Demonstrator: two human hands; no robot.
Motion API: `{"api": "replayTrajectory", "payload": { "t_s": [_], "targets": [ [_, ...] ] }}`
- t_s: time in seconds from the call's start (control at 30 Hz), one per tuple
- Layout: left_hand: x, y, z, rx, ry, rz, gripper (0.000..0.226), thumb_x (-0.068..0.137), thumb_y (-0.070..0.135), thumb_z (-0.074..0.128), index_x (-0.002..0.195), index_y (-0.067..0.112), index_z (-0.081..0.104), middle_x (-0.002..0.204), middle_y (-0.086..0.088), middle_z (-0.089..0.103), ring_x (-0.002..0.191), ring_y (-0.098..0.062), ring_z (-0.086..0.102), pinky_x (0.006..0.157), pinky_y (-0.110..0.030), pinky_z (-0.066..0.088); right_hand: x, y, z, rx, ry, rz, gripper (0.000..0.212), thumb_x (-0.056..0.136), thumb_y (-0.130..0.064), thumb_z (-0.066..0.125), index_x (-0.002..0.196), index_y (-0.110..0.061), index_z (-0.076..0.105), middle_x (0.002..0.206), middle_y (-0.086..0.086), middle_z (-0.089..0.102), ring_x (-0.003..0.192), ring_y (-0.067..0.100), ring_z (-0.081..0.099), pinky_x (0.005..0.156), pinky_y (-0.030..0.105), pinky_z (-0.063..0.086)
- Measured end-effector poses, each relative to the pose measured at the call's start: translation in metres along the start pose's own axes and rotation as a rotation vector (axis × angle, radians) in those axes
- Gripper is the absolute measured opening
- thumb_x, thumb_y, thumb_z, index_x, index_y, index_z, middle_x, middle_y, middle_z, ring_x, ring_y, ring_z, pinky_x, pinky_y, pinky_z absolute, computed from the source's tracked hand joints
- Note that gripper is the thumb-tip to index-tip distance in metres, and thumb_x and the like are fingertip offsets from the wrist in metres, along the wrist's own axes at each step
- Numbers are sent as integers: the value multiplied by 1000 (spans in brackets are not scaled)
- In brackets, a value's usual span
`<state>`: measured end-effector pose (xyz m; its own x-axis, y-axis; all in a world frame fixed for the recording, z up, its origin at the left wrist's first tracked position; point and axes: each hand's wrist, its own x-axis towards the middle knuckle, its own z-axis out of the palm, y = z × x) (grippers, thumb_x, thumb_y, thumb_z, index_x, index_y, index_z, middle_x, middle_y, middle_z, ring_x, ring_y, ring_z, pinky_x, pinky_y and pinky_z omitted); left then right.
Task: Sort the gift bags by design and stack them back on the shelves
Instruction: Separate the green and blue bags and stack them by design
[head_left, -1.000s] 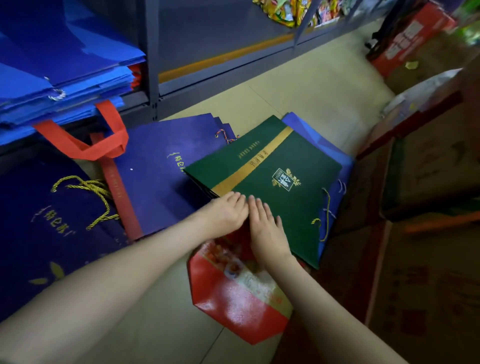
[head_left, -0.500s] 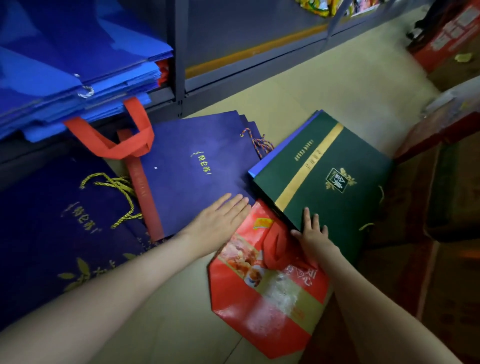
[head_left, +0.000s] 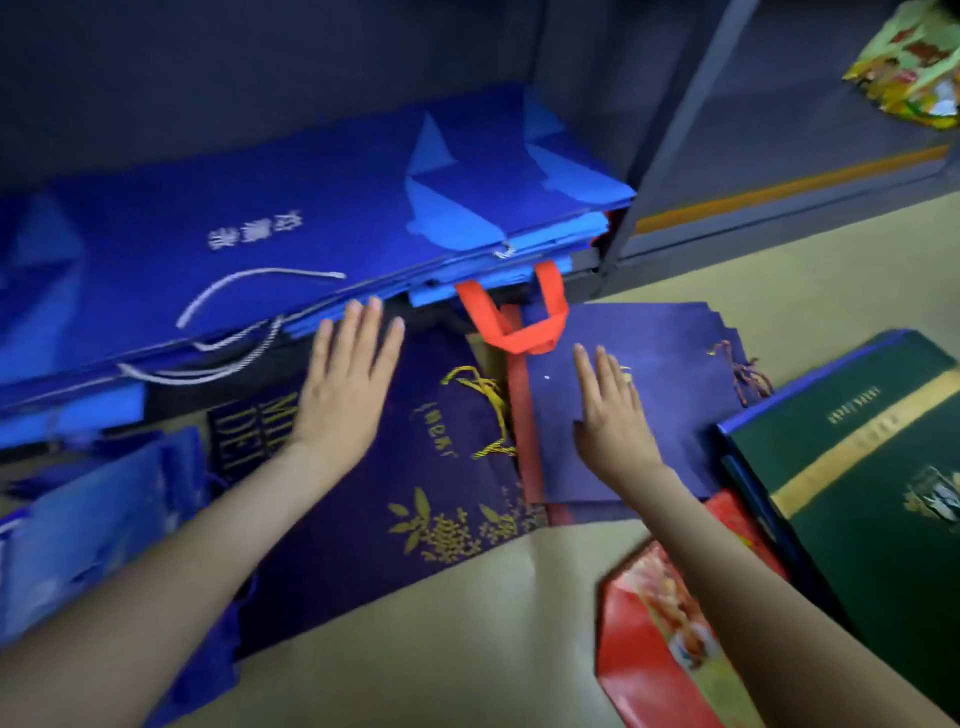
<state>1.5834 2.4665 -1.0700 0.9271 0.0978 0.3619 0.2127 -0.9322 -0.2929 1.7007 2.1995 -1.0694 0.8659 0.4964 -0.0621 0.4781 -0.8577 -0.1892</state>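
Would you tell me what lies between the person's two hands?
Head view: a navy bag, its yellow cord handle and a red strap lie between left hand and right hand.

Green bag (head_left: 883, 571) at four o'clock runs off the edge, red bag (head_left: 639, 675) at five too; gold lettering on the navy bag (head_left: 363, 545) is too blurry for me.

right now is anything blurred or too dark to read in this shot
Head view: motion blur smears the left hand and right hand; gold lettering on the green bag is unreadable; the shelf recess above the blue bags is dim.
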Motion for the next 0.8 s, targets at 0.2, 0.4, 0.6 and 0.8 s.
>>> {"api": "replayTrajectory", "payload": {
  "t_s": [0.2,0.4,0.6,0.8],
  "targets": [
    [-3,-109,12,46,-317,-306,75,92,8,50,151,2,4,151,-29,20,141,-43,17,114,-52,13,42,-134,-7,117,102,-373,89,69,8,56,150,-5,20,152,24,25,141,41,25,108,56,32],
    [-5,-121,11,72,-441,-159,64,91,3,37,148,-3,8,123,-11,49,112,-26,48,96,-32,39,50,-183,-26,77,112,-415,85,81,0,55,152,-12,11,158,16,11,146,33,7,116,48,17],
    [-16,-114,-11,94,-15,55,44,81,7,34,108,5,68,78,-6,57,74,-24,48,68,-33,39,50,-189,-32,-185,308,-507,89,70,-11,74,148,-6,32,150,19,34,140,35,30,113,53,17],
    [-41,-68,-65,-89,286,77,34,93,0,36,112,-1,63,79,-9,56,78,-27,48,81,-38,43,46,-215,-53,-397,171,-619,70,87,-4,58,149,-8,27,141,17,48,134,33,41,113,45,25]
  ]
}}
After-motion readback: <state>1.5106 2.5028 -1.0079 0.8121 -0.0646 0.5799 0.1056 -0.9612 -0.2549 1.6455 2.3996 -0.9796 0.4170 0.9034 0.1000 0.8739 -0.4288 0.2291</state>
